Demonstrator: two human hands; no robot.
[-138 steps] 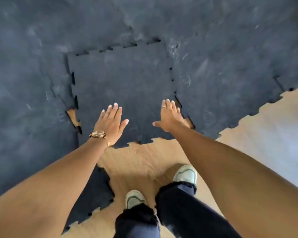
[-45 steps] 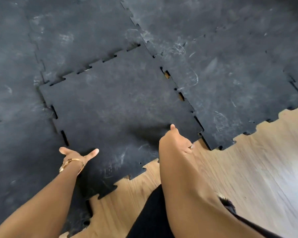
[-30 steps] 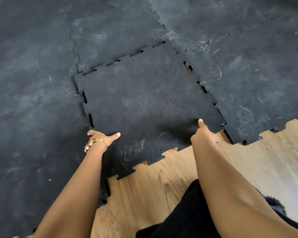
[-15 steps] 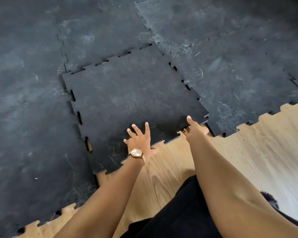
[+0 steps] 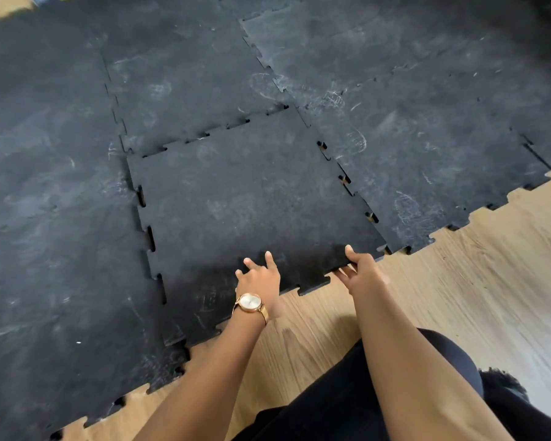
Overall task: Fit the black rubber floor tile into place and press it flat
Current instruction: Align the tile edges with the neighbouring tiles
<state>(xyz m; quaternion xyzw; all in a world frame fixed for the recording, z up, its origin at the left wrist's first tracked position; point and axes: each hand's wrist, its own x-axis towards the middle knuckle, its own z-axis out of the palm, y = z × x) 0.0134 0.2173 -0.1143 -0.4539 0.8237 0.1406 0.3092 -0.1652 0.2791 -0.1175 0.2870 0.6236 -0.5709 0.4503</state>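
Observation:
The black rubber floor tile (image 5: 252, 202) lies in its square slot among the laid tiles. Narrow gaps show along its left and right toothed edges, and its far edge sits slightly proud. My left hand (image 5: 259, 276), with a gold watch on the wrist, rests with fingers spread on the tile's near edge. My right hand (image 5: 360, 271) holds the tile's near right corner, thumb on top and fingers tucked under the edge.
Scuffed black interlocking tiles (image 5: 411, 128) cover the floor on the left, far side and right. Bare wooden floor (image 5: 458, 281) runs along the near and right side. My knee in black trousers (image 5: 347, 393) is at the bottom.
My left hand has moved from the tile's near left corner to the middle of its near edge. My right hand has stayed at the near right corner, and its fingers now curl under the edge.

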